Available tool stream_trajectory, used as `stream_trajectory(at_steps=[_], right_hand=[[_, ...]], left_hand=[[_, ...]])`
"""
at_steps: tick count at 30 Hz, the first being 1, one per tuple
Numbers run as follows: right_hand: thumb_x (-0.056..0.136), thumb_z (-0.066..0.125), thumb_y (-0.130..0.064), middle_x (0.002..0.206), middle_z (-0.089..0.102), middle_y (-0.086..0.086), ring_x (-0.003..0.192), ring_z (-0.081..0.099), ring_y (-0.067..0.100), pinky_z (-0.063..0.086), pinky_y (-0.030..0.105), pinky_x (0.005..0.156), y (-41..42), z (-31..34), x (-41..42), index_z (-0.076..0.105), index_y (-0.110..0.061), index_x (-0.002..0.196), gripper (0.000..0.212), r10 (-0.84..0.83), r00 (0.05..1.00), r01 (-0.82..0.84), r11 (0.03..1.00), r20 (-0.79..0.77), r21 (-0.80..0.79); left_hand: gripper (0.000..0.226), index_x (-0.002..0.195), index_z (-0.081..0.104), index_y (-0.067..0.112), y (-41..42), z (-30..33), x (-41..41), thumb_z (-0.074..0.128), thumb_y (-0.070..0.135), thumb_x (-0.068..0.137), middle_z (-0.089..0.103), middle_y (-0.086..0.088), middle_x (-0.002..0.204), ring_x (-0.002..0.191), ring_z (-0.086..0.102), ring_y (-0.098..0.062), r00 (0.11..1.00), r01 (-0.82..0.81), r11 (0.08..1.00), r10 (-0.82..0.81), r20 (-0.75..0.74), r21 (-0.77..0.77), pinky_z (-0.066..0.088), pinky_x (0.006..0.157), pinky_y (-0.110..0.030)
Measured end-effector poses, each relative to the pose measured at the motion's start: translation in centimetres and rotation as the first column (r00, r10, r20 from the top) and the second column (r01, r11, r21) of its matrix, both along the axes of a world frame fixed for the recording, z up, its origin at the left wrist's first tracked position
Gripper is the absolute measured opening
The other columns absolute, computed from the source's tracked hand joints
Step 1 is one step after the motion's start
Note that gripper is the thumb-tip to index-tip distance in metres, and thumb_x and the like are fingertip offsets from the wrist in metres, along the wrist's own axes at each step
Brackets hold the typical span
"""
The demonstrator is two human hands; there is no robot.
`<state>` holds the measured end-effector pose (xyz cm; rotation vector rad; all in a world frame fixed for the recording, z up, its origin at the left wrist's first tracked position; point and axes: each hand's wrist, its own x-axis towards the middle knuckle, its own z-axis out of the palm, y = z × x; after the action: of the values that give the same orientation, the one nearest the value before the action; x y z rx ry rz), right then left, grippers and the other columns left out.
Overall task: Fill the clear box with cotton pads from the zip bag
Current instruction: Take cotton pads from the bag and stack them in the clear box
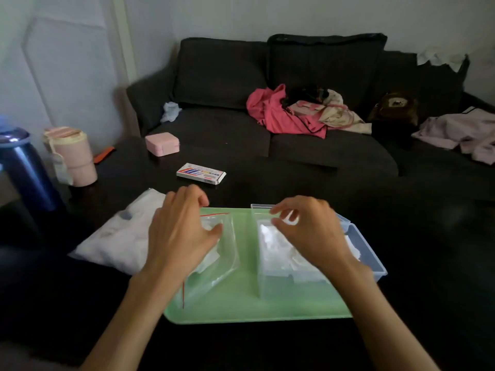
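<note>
Now I see the dark table point(267, 183) with a green tray point(241, 303) on it. On the tray the zip bag point(225, 253) lies at the left and the clear box point(286, 263) stands at the right; cotton pads point(278, 250) are already inside the box. My left hand point(179, 231) hovers above the bag, fingers loosely curled, holding nothing. My right hand point(310, 231) is above the box, fingers bent; whether it pinches something, I cannot tell.

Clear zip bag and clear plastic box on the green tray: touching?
Apart. Head view shows bare green tray between clear zip bag and clear plastic box.
</note>
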<state>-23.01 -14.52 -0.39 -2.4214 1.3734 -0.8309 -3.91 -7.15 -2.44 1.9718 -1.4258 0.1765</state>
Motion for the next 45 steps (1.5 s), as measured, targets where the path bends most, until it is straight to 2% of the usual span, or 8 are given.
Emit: stream_trajectory(at_steps=[5, 11, 16, 21, 30, 35, 40, 45], right_hand=[[0.081, 0.066, -0.028, 0.099, 0.059, -0.004, 0.103, 0.045, 0.017, 0.031, 0.029, 0.086, 1.8, -3.4, 6.3, 0.069, -0.032, 0.105, 0.024, 0.245, 0.943, -0.268, 0.960, -0.225, -0.078], [0.079, 0.066, -0.026, 0.107, 0.046, -0.003, 0.103, 0.039, 0.020, 0.023, 0.029, 0.081, 1.9, -5.8, 9.8, 0.052, -0.039, 0.127, 0.051, 0.191, 0.886, -0.293, 0.937, -0.422, -0.189], [0.072, 0.076, -0.034, 0.096, 0.052, -0.002, 0.092, 0.047, 0.021, 0.030, 0.031, 0.077, 1.7, -6.4, 11.0, 0.061, -0.038, 0.118, 0.048, 0.148, 0.917, -0.256, 0.931, -0.371, -0.262], [0.070, 0.077, -0.033, 0.095, 0.051, -0.005, 0.092, 0.046, 0.019, 0.027, 0.028, 0.076, 1.5, -6.5, 10.3, 0.069, -0.030, 0.089, 0.020, 0.187, 0.913, -0.283, 0.931, -0.364, -0.232], [0.072, 0.072, -0.011, 0.102, 0.067, -0.008, 0.101, 0.057, 0.017, 0.047, 0.032, 0.081, 2.0, -4.2, 7.0, 0.056, -0.022, 0.080, 0.021, 0.362, 0.926, -0.374, 0.917, -0.103, -0.141], [0.080, 0.073, -0.015, 0.084, 0.072, -0.008, 0.079, 0.069, 0.011, 0.054, 0.025, 0.070, 2.1, -2.8, 4.7, 0.062, -0.018, 0.103, 0.026, 0.128, 0.903, -0.213, 0.962, 0.411, 0.169], [0.080, 0.070, -0.014, 0.097, 0.074, 0.008, 0.086, 0.071, 0.014, 0.056, 0.018, 0.072, 1.6, -1.3, 2.7, 0.072, -0.010, 0.096, 0.017, -0.171, 0.698, -0.469, 0.625, 0.695, 0.624], [0.070, 0.073, -0.021, 0.100, 0.073, 0.007, 0.090, 0.070, 0.015, 0.056, 0.021, 0.076, 1.3, -1.0, 1.4, 0.075, -0.013, 0.092, 0.023, -0.215, 0.663, -0.553, 0.505, 0.717, 0.663]], left_hand=[[0.035, 0.057, 0.058, 0.038, 3.3, -1.5, 4.9, 0.076, 0.011, 0.071, 0.063, 0.010, 0.095, 0.095, 0.061, -0.019, 0.990, -0.015, 0.987, 0.036, -0.136, 0.157, 0.049, 0.081, -0.041], [0.011, 0.090, 0.064, 0.043, 4.6, -3.5, 6.5, 0.068, 0.036, 0.082, 0.067, 0.013, 0.100, 0.098, 0.063, -0.011, 0.966, -0.046, 0.991, 0.076, -0.248, 0.122, 0.048, 0.083, -0.031], [0.066, 0.111, 0.047, 0.041, 4.8, -3.2, 5.2, 0.062, 0.075, 0.056, 0.051, 0.019, 0.095, 0.093, 0.056, -0.009, 0.971, -0.026, 0.977, 0.075, -0.228, 0.211, 0.046, 0.073, -0.028], [0.060, 0.116, 0.041, 0.032, 4.2, -3.7, 4.6, 0.074, 0.037, 0.066, 0.054, 0.010, 0.110, 0.103, 0.052, -0.015, 0.995, -0.092, 0.972, 0.099, -0.022, 0.217, 0.035, 0.071, -0.027], [0.055, 0.116, 0.042, 0.029, 3.2, -3.5, 4.3, 0.072, 0.023, 0.070, 0.049, 0.008, 0.117, 0.106, 0.046, -0.017, 0.990, -0.129, 0.951, 0.106, 0.096, 0.282, 0.028, 0.072, -0.026], [0.049, 0.111, 0.051, 0.033, 2.8, -2.8, 4.7, 0.075, 0.029, 0.068, 0.049, 0.008, 0.119, 0.112, 0.044, -0.017, 0.993, -0.114, 0.938, 0.094, 0.075, 0.328, 0.033, 0.082, -0.028], [0.005, 0.079, 0.061, 0.037, 1.5, -0.1, 2.5, 0.065, 0.037, 0.084, 0.064, 0.018, 0.088, 0.087, 0.056, -0.004, 0.941, 0.074, 0.963, -0.153, -0.303, -0.258, 0.044, 0.076, -0.019], [0.039, 0.095, 0.066, 0.036, 0.7, 0.9, -1.0, 0.060, 0.064, 0.070, 0.069, 0.024, 0.088, 0.084, 0.061, 0.010, 0.672, 0.281, 0.952, -0.283, -0.684, -0.117, 0.047, 0.075, -0.016]])
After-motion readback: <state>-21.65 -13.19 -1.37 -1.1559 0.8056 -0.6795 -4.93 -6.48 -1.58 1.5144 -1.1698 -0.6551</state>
